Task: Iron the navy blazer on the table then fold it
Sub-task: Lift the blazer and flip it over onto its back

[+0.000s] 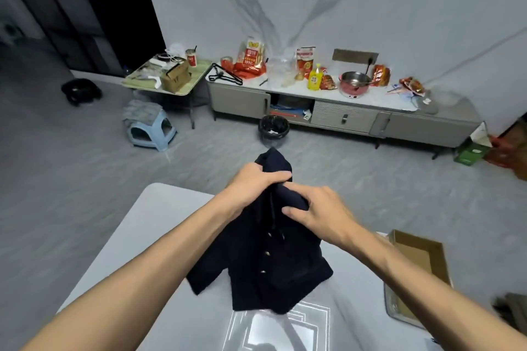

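The left hand and right hand are each gripping bunched cloth at the collar end of the navy blazer, which is hanging over the table; laying-out is probably proceeding, next requiring flat spreading with its 3 buttons up.

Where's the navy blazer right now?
In the head view the navy blazer hangs at centre, gripped at its top by the left hand and right hand, over the white table, left of the cardboard box.

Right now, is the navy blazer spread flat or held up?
Held up: the blazer hangs bunched over the table, its top gripped by the left hand and right hand.
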